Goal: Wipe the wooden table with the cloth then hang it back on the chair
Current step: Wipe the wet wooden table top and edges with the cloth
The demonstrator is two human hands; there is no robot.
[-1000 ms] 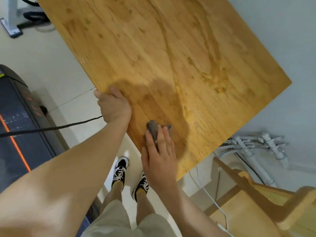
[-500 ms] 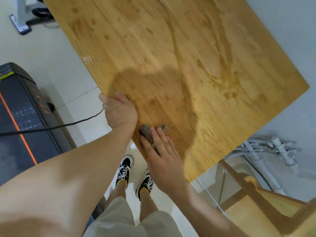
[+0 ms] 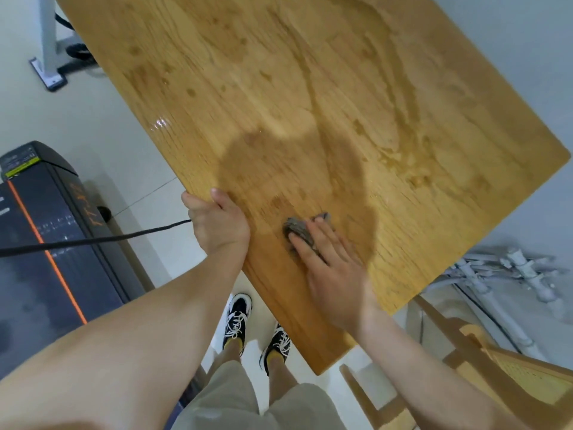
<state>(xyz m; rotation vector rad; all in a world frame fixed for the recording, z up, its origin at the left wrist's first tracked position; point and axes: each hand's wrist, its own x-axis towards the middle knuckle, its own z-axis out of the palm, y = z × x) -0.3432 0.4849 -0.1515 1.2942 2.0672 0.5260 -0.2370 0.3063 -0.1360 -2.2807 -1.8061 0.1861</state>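
The cloth (image 3: 299, 231) is the thing to watch, so everything here is told from it. Closest to the person, just behind the cloth, the right hand (image 3: 333, 274) lies flat and spread on top of it, pressing it down on the wooden surface (image 3: 310, 88) close to the near edge; the hand is not wrapped around the cloth, only resting on it. To the left of the cloth, the left hand (image 3: 218, 226) is curled over the edge of the surface and holds it tight. The cloth is small and bunched up (only a grey bit peeks out past the fingers), so it could slip out from under the flat hand if the push is too quick. It sits near the edge too, so a swipe back toward the person might drop it onto the floor by the shoes (image 3: 237, 318). Farther away from the cloth, the wood looks shiny and streaky with wet marks, and a lot of it seems not wiped yet. A small wad might just smear the wet around. To the right of the cloth and lower down is the chair (image 3: 496, 367), where the cloth must hang later.
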